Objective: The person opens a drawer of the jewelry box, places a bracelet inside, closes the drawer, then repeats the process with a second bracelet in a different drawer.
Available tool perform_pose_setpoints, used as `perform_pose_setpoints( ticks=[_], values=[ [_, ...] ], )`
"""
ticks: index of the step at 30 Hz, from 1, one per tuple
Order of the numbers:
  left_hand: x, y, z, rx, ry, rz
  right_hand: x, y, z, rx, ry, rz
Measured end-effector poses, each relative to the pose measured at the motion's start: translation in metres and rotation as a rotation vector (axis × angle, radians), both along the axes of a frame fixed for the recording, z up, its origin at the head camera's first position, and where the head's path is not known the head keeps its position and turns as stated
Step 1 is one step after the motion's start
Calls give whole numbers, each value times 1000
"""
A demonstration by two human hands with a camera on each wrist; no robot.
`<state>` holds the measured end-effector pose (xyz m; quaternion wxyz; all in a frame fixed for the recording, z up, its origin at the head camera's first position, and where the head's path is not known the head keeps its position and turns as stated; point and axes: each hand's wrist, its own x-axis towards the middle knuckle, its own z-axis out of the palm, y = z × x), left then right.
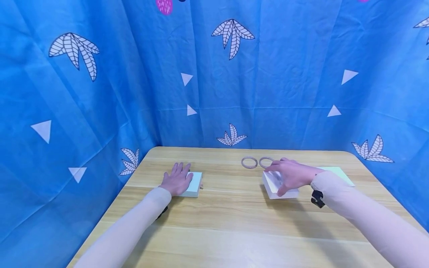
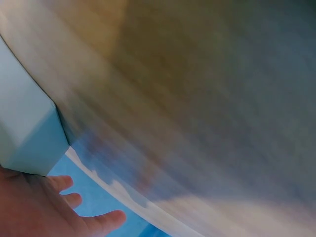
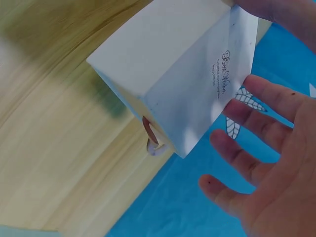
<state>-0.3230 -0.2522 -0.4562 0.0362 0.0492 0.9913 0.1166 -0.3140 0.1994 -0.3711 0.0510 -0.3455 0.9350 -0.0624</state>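
Now, white box point(image 1: 272, 185): print point(image 3: 220, 79) palmward, long axis unclear
Right hand point(image 1: 291, 174): pinching it
Left hand point(image 1: 177, 181): spread atop pale-blue box point(image 1: 193, 187)

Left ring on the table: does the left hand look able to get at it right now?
Probably yes: bare tabletop lies between the pale blue box under the left hand and the left ring; the right hand, holding the white box, is off to the ring's right.

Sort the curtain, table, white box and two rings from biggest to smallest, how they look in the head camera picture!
1. Curtain
2. Table
3. White box
4. Left ring and right ring: they look alike, so I can't rank them.
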Motion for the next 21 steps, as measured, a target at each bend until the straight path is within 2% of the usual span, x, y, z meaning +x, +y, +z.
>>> perform_pose_setpoints(
  ticks=[9, 15, 21],
  values=[
    [1, 1, 2, 0, -1, -2, -4, -18, -3, 0, 5, -3],
    [2, 1, 2, 8, -1, -3, -7, -33, -6, -2, 34, 26],
    [1, 1, 1, 4, 5, 0, -9, -45, -8, -2, 24, 32]
  ],
)
